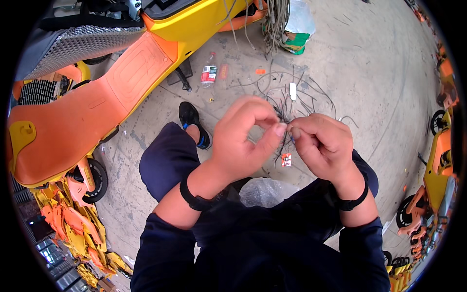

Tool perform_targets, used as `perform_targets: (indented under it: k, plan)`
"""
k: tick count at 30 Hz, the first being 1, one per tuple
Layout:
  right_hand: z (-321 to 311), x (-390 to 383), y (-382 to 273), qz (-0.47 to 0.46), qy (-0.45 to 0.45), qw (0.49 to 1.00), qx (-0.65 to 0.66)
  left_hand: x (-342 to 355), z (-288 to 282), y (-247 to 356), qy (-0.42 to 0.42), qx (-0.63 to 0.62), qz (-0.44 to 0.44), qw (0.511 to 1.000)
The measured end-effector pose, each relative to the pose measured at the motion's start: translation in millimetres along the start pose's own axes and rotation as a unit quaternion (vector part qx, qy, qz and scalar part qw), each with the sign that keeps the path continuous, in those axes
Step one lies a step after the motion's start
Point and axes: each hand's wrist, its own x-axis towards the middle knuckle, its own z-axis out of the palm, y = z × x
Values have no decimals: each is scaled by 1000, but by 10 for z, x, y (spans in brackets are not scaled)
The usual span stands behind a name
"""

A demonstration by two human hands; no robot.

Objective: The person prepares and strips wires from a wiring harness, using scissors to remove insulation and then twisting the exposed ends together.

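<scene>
My two hands meet in front of my body, fingertips almost touching. With thumb and fingers curled together, my left hand (243,138) is closed in a pinch. My right hand (325,145) also pinches, its thumb pressed to the bent forefinger. Whatever sits between the fingertips is too small to make out. Just beyond and below them, thin dark cables (311,92) lie in a loose tangle on the floor, partly hidden by my hands. A small white piece (293,91) rests among the cables. Nearer to me is a small red and white packet (286,160).
A yellow and orange scooter (136,73) lies along the left. Past the cables, a cable bundle (277,22) hangs beside a white and green bag (297,39). A plastic bottle (209,72) is on the floor. Bubble wrap (267,191) lies between my legs. More scooters (438,165) line the right.
</scene>
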Motion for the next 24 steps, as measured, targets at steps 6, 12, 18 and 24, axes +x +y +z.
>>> perform_targets:
  k: [6, 12, 18, 24]
  plan:
    - [-3, 17, 10, -13, -20, 1000, 6, 16, -73, 3, -125, 85, 40, 988]
    - [3, -1, -12, 32, -76, 994, 76, -50, -25, 0, -137, 26, 17, 990]
    - [-3, -13, -80, 123, -97, 968, 196, -52, -35, 118, -96, -75, -77, 990]
    - [-3, 11, -143, 151, -98, 939, 293, -87, -38, 141, -71, -188, -170, 965]
